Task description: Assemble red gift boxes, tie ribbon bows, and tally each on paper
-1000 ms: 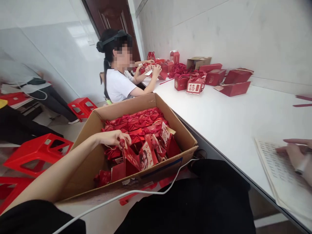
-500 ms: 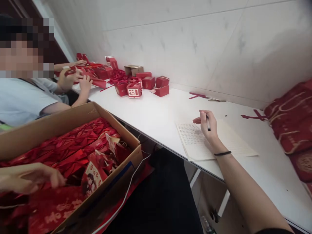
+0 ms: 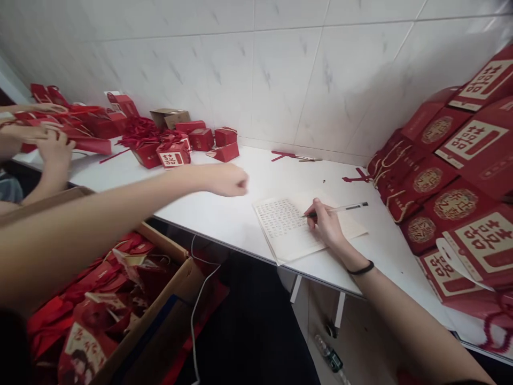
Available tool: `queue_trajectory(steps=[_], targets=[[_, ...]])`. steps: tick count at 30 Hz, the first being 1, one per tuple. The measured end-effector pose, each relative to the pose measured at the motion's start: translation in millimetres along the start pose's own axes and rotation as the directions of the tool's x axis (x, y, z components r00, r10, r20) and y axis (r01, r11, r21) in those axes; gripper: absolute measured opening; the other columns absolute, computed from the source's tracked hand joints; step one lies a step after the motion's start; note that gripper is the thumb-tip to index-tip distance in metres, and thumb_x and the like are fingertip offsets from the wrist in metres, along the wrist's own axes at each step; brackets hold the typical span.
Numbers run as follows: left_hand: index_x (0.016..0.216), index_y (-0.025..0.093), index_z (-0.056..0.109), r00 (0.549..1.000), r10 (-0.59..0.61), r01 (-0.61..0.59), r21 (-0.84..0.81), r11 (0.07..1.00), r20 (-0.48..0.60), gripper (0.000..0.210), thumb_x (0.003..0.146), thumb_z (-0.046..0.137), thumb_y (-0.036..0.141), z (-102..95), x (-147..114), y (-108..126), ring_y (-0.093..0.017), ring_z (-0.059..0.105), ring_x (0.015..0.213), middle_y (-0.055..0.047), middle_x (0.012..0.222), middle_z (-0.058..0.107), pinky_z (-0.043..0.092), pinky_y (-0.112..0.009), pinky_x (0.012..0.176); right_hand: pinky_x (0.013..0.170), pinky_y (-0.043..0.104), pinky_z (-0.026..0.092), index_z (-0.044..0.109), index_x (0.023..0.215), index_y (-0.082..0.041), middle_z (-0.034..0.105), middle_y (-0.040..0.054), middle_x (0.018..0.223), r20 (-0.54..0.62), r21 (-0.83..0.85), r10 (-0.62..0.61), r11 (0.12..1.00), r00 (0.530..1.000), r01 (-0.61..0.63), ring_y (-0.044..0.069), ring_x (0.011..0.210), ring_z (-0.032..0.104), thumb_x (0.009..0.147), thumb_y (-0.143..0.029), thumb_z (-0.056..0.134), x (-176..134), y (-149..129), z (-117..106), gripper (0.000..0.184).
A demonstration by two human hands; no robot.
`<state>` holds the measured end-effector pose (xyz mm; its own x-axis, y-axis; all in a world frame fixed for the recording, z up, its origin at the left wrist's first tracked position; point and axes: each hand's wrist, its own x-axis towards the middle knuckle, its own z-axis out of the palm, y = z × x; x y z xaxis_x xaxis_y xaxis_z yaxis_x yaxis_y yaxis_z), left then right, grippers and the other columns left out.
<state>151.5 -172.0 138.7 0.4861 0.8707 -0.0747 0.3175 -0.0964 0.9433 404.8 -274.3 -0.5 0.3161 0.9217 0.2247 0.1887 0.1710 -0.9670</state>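
Note:
My right hand [image 3: 327, 223] rests on a printed sheet of paper [image 3: 284, 231] lying on the white table [image 3: 224, 214], and it grips a black-and-clear pen [image 3: 348, 207] that points right. My left hand [image 3: 227, 179] reaches out over the table to the left of the sheet, its fingers curled in with nothing visible in them; it is blurred. My left forearm crosses above an open cardboard box [image 3: 160, 326] filled with red paper gift bags [image 3: 86, 342].
Small red gift boxes [image 3: 172, 152] and ribbons sit at the back of the table by the tiled wall. Large red gift bags [image 3: 452, 203] are stacked at the right. A co-worker's hands [image 3: 54, 147] handle red boxes at far left. A white cable [image 3: 196, 299] hangs beside the cardboard box.
The view has swung right. My left hand has left the cardboard box and stretched out over the table. My right hand has stayed on the sheet, the pen now lying flatter.

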Motion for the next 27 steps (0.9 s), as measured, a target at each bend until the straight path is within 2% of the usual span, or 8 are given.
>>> queue_trajectory(steps=[1, 3, 5, 8, 10, 12, 21, 27], targets=[[0.045, 0.011, 0.057, 0.993, 0.046, -0.073, 0.271, 0.96, 0.106, 0.025, 0.062, 0.059, -0.007, 27.5, 20.8, -1.9, -0.008, 0.035, 0.044, 0.005, 0.04, 0.043, 0.023, -0.016, 0.049, 0.034, 0.022, 0.027, 0.054, 0.057, -0.018, 0.04, -0.0026, 0.035, 0.025, -0.02, 0.018, 1.0, 1.0, -0.017, 0.01, 0.032, 0.033, 0.077, -0.071, 0.047, -2.3, -0.4, 3.2, 0.057], [0.042, 0.015, 0.053, 0.959, 0.203, -0.276, 0.49, 0.827, 0.197, 0.026, 0.062, 0.065, 0.003, 81.2, 57.2, -15.2, -0.01, 0.036, 0.046, 0.004, 0.041, 0.042, 0.026, -0.02, 0.053, 0.034, 0.022, 0.025, 0.054, 0.056, -0.017, 0.039, -0.003, 0.034, 0.089, -0.055, 0.049, 0.998, 0.995, -0.044, 0.01, 0.031, 0.031, 0.076, -0.069, 0.049, -5.8, -0.3, 8.9, 0.055], [0.047, 0.017, 0.053, 0.939, 0.311, -0.341, 0.489, 0.803, 0.144, 0.025, 0.07, 0.061, 0.015, 123.7, 84.0, -36.6, -0.013, 0.04, 0.049, 0.003, 0.045, 0.045, 0.028, -0.023, 0.056, 0.035, 0.022, 0.025, 0.054, 0.056, -0.017, 0.04, -0.0032, 0.034, 0.137, -0.069, 0.073, 0.996, 0.988, -0.064, 0.01, 0.032, 0.031, 0.077, -0.064, 0.05, -7.5, 0.2, 12.5, 0.052], [0.052, 0.018, 0.048, 0.938, 0.346, -0.32, 0.325, 0.89, -0.024, 0.028, 0.079, 0.048, 0.024, 157.5, 106.6, -69.1, -0.012, 0.042, 0.053, 0.003, 0.052, 0.048, 0.03, -0.024, 0.055, 0.036, 0.022, 0.025, 0.054, 0.058, -0.018, 0.041, -0.0038, 0.036, 0.156, -0.075, 0.096, 0.994, 0.983, -0.085, 0.01, 0.034, 0.032, 0.079, -0.058, 0.05, -7.6, -0.2, 13.4, 0.046], [0.053, 0.018, 0.044, 0.936, 0.341, -0.315, 0.225, 0.922, -0.087, 0.028, 0.081, 0.045, 0.027, 163.7, 112.9, -83.5, -0.011, 0.041, 0.054, 0.004, 0.053, 0.046, 0.03, -0.023, 0.055, 0.038, 0.022, 0.028, 0.052, 0.057, -0.018, 0.042, -0.004, 0.038, 0.17, -0.087, 0.087, 0.993, 0.982, -0.073, 0.01, 0.036, 0.035, 0.081, -0.053, 0.052, -7.1, -1.4, 13.0, 0.042], [0.054, 0.018, 0.042, 0.938, 0.341, -0.324, 0.19, 0.927, -0.066, 0.028, 0.08, 0.046, 0.029, 163.1, 114.9, -90.2, -0.01, 0.039, 0.053, 0.005, 0.052, 0.044, 0.029, -0.023, 0.054, 0.041, 0.021, 0.032, 0.049, 0.057, -0.019, 0.044, -0.0041, 0.041, 0.195, -0.09, 0.069, 0.995, 0.978, -0.052, 0.01, 0.039, 0.038, 0.082, -0.049, 0.053, -7.0, -2.6, 12.7, 0.039], [0.052, 0.018, 0.039, 0.958, 0.284, -0.269, 0.229, 0.935, -0.031, 0.028, 0.078, 0.047, 0.023, 161.9, 110.7, -82.6, -0.009, 0.036, 0.049, 0.004, 0.051, 0.043, 0.027, -0.025, 0.053, 0.052, 0.023, 0.041, 0.046, 0.072, -0.021, 0.057, -0.002, 0.063, 0.086, -0.088, 0.112, 0.991, 0.99, -0.105, 0.013, 0.059, 0.056, 0.078, -0.033, 0.063, -13.6, -3.3, 11.9, 0.022], [0.052, 0.017, 0.04, 0.955, 0.294, -0.277, 0.237, 0.931, -0.042, 0.028, 0.078, 0.047, 0.02, 163.8, 111.7, -83.0, -0.009, 0.035, 0.049, 0.003, 0.05, 0.041, 0.026, -0.026, 0.054, 0.043, 0.021, 0.033, 0.04, 0.057, -0.021, 0.048, -0.0042, 0.048, 0.105, -0.184, 0.116, 0.978, 0.988, -0.096, 0.01, 0.044, 0.042, 0.079, -0.033, 0.061, -17.5, -6.0, 10.1, 0.033]])
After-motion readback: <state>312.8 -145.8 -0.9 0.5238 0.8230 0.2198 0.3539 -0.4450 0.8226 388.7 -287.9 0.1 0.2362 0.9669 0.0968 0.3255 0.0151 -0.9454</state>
